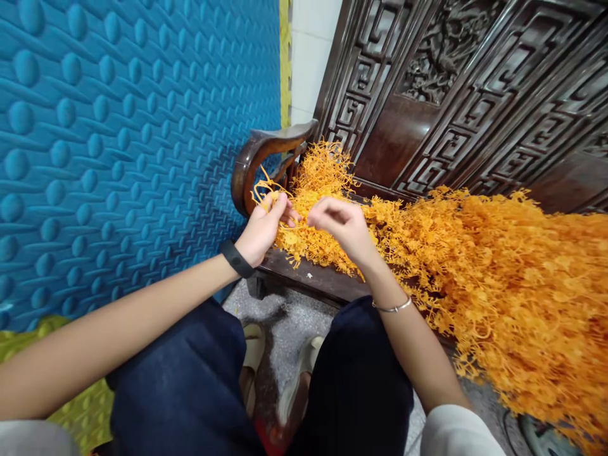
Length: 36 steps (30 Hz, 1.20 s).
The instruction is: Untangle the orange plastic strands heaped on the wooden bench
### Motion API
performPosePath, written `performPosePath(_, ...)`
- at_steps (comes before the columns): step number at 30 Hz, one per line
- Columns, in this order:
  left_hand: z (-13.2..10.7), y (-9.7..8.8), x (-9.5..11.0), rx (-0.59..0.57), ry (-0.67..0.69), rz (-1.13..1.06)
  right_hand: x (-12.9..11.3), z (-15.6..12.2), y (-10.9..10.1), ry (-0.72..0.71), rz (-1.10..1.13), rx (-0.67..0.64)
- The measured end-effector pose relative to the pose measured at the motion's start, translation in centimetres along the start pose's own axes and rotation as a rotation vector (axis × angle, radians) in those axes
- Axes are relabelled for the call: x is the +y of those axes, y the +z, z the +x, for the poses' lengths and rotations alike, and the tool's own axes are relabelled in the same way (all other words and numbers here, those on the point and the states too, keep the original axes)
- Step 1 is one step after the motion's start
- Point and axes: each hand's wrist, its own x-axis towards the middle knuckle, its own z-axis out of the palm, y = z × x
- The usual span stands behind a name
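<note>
My left hand (270, 221), with a black band on its wrist, is closed on a small orange plastic flower sprig (266, 188) whose thin stems stick up past the thumb. Close by on the right, my right hand (339, 221) has its fingertips pinched together. What lies between those fingertips, if anything, is too small to make out. Beneath both hands, a pile of orange plastic flowers (327, 180) covers the left end of the dark wooden bench (316, 282).
A much larger heap of orange flowers (536, 285) spreads along the bench to the right. The bench's curved armrest (247, 158) rises just beyond my left hand, and its carved backrest (399, 136) stands behind. Blue bumpy matting (118, 145) fills the left side.
</note>
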Motion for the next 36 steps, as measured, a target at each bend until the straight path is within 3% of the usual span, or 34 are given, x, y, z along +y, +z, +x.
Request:
performPosePath(3, 0.1, -0.1, -0.1, 0.017, 0.047, 0.000, -1.3, -0.7, 1.4, -0.084, -0.158, -0.104)
performPosePath(6, 0.0, -0.2, 0.0, 0.011, 0.061, 0.018, -0.4, -0.6, 1.6, -0.079, -0.185, -0.085)
performPosePath(9, 0.0, -0.3, 0.2, -0.036, 0.070, 0.017, 0.6, -0.3, 1.3, 0.017, -0.039, -0.058)
performPosePath(14, 0.0, -0.6, 0.6, -0.209, 0.057, 0.073, 0.8, -0.1, 0.6, 0.171, 0.293, -0.026)
performPosePath(19, 0.0, -0.6, 0.9, -0.220, 0.095, 0.118, 0.6, -0.1, 0.2, 0.214, 0.380, -0.034)
performPosePath(30, -0.3, -0.6, 1.0, -0.321, 0.090, 0.223, 1.0, 0.0, -0.4, 0.220, 0.388, 0.107)
performPosePath(36, 0.3, -0.1, 0.3, -0.214, 0.075, 0.220, 0.8, 0.5, 1.1, 0.327, 0.370, 0.307)
